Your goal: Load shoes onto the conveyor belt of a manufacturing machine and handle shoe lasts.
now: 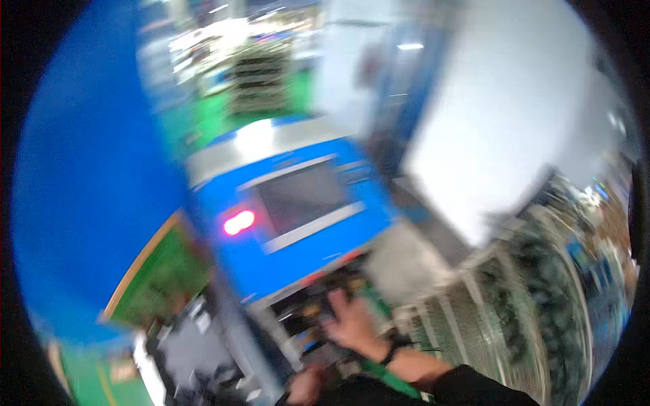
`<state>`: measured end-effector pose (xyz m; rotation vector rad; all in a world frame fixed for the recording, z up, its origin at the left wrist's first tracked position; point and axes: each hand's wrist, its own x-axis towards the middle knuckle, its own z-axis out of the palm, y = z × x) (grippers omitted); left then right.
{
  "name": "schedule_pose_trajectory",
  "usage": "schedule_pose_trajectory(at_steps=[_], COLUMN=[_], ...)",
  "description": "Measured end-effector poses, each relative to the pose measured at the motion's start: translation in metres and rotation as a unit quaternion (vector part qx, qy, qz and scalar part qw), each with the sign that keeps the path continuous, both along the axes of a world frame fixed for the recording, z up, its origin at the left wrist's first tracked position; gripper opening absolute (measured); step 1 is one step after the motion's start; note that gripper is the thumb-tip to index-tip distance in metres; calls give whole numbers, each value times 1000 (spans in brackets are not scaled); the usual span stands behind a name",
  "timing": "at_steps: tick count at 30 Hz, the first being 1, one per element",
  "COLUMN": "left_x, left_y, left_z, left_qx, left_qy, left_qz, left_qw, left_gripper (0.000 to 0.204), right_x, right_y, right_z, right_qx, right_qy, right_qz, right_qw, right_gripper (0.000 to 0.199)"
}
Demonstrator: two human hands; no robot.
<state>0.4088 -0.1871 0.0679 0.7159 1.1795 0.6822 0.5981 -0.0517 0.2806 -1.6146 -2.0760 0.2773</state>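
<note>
Motion smears the whole head view. My right hand (353,323), with a dark band (389,352) on its wrist, reaches to the dark opening (294,317) below the front panel of a blue machine (291,267). Its fingers look spread, and I make out nothing held in them. Whether they touch the small dark parts inside is too blurred to tell. My left hand (306,384) is nearer the lower edge, left of the right forearm; its fingers are smeared and partly hidden. Above the opening are a grey screen (301,196) and a glowing red light (239,222).
On the right stand blurred racks (487,318) with pale upright bars. A large white panel (501,122) rises behind them. A big blue surface (95,169) fills the left side. At lower left is a grey and black object (200,348) beside the machine.
</note>
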Motion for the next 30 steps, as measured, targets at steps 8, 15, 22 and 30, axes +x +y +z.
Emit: schedule_pose_trajectory(at_steps=[8,15,22,30], left_x=[42,41,44,43], left_y=[18,-18,-16,-6], left_z=[155,107,126,140], left_qx=[-135,-147,-237,-177], left_qy=[-242,-228,-21,-105], left_qz=[-146,-198,-146,-113], left_qw=[950,942,960,972], left_gripper=[76,73,52,52], right_x=[59,87,75,199], right_y=[-150,-218,-129,-183], right_z=[23,68,-76,89], right_qx=[47,-241,-224,-180], right_qy=[-27,241,405,602], right_qz=[-28,10,88,-83], right_qw=[998,940,882,774], right_gripper=[58,79,58,60])
